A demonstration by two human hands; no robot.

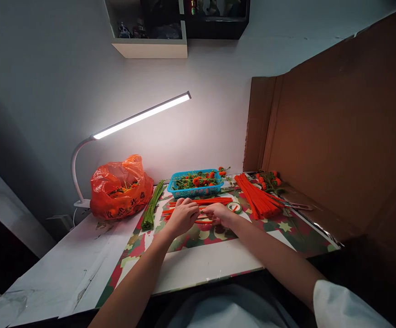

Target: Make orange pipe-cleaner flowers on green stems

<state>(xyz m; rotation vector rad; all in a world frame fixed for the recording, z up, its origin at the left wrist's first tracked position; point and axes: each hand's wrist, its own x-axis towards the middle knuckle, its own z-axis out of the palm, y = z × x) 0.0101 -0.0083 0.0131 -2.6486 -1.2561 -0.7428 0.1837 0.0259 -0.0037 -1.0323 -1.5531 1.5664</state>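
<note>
Fingers pinched, my left hand (185, 214) and my right hand (217, 213) almost meet above the middle of the patterned sheet. The small thing between their fingertips is mostly hidden. Under and behind them lie several loose orange-red pipe cleaners (218, 200). Just right of my right hand is a roll of green tape (234, 207). A thick bundle of orange-red pipe cleaners (257, 198) fans out farther right. To the left of my left hand lies a bundle of green pipe cleaners (154, 205). Behind both hands, a blue basket (180, 193) holds orange flowers with green stems (197, 181).
An orange plastic bag (122, 191) stands at the left beside a lit clamp lamp (143, 115). More orange flowers (269, 180) and a pair of scissors (296, 206) lie at the right. A tall cardboard sheet (337, 127) walls the right side. Shelves (150, 49) hang above.
</note>
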